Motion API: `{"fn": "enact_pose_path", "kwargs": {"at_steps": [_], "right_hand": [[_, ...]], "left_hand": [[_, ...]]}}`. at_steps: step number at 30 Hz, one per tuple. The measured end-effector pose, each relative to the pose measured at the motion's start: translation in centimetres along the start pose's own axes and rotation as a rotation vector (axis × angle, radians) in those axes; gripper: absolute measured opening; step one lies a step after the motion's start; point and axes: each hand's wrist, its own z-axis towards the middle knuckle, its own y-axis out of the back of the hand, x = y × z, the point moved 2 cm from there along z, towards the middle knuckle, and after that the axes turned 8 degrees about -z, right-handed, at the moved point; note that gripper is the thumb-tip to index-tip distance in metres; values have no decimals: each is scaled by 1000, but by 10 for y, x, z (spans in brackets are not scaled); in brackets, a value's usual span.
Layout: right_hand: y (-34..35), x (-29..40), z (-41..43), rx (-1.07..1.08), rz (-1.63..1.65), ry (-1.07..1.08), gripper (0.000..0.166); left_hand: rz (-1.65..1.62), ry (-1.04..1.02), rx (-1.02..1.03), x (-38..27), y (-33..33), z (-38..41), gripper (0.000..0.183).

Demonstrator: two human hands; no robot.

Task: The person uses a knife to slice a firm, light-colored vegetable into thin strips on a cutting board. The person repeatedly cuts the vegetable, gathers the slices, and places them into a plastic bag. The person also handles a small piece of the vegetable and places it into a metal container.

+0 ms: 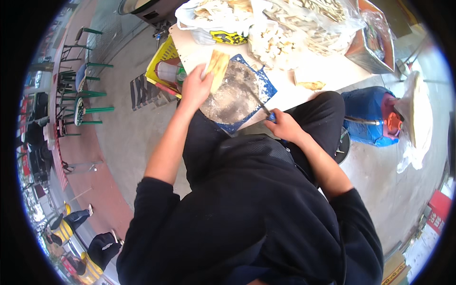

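Observation:
In my left hand (196, 87) is a flat, yellowish slab (218, 67), perhaps dried plant material, held up at the left edge of a round chopping block (229, 101). My right hand (286, 126) grips a knife by its blue handle (271, 117). The dark, narrow blade (260, 103) points up and left over the block's right side, apart from the slab. Under the block lies a blue mat (268, 85) with pale crumbs scattered on it. A smaller yellow-brown piece (311, 85) rests on the pale tabletop (285, 94), to the right.
Behind the block stand a white plastic bag (203, 35) of pale slices, a bag of chunks (274, 44) and a clear bag of long strips (320, 34). A box (374, 60) stands far right. A yellow basket (165, 53) is left; a blue container (365, 117) stands right.

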Motion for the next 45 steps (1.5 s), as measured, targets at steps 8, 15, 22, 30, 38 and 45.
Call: {"fn": "enact_pose_path", "kwargs": {"at_steps": [8, 15, 22, 30, 38, 45], "right_hand": [[6, 14, 30, -57, 4, -4, 47], [-26, 2, 26, -13, -12, 63, 51], [-13, 14, 24, 10, -116, -21, 54], [-10, 22, 17, -21, -170, 4, 49], [-1, 18, 25, -42, -308, 23, 43], [12, 58, 15, -72, -452, 4, 37]], "left_hand": [[-1030, 664, -26, 23, -79, -87, 28], [-1036, 591, -135, 24, -86, -81, 28], [315, 192, 280, 12, -37, -87, 40], [320, -462, 437, 10, -28, -74, 78], [243, -474, 253, 5, -46, -81, 73], [230, -488, 209, 11, -50, -75, 70]]}}
